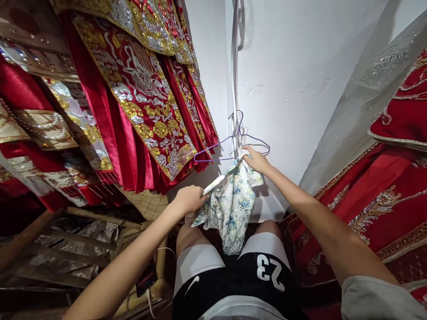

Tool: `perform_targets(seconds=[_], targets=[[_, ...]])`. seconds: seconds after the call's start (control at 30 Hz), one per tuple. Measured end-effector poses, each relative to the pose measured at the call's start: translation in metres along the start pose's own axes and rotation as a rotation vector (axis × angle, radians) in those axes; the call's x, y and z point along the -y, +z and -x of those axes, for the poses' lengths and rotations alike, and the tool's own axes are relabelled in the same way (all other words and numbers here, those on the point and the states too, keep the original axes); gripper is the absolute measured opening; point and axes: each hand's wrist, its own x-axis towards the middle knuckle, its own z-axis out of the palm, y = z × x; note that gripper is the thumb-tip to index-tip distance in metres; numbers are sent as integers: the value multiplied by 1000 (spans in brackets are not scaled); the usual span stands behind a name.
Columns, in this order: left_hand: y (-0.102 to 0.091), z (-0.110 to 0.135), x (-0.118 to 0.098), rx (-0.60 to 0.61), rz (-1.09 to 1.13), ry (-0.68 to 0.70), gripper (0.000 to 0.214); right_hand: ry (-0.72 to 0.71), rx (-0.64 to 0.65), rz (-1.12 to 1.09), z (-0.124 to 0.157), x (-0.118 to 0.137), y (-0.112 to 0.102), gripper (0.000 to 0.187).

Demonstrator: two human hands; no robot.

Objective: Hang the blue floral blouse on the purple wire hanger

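Observation:
A white garment with blue and green floral print point(235, 204) hangs between my two hands, its lower part drooping over my lap. My left hand point(191, 198) is closed on the garment's edge at the left. Higher and to the right, my right hand point(255, 159) grips another part of that edge, with the thumb and fingers pinching the cloth. Just behind the right hand is a thin purple wire hanger point(213, 147), its hook up by a pale vertical pole. The right hand overlaps the hanger's lower bar; whether they touch, I cannot tell.
Red costumes with gold and silver sequin embroidery point(143, 89) hang close on the left. More red beaded garments point(393, 169) stand on the right, partly under clear plastic. A white wall point(287, 66) is ahead. Wooden furniture point(100, 220) sits low at the left.

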Motion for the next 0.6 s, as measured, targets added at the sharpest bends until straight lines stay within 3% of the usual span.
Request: perform_targets(seconds=[0.07, 0.13, 0.27, 0.33, 0.43, 0.6], targets=[[-6, -9, 10, 28, -32, -45, 25, -23, 75, 10, -5, -8, 11, 39], [-12, -20, 20, 35, -36, -49, 17, -23, 71, 25, 0, -15, 16, 33], [-28, -41, 33, -128, 23, 112, 21, 14, -6, 65, 21, -26, 5, 27], [-36, -49, 30, -186, 68, 225, 24, 2, -20, 76, 29, -30, -4, 24], [-44, -53, 17, -166, 75, 346, 23, -20, -25, 109, 38, -31, -18, 23], [-47, -47, 5, -186, -16, 388, 20, 7, -26, 143, 44, -28, -29, 24]])
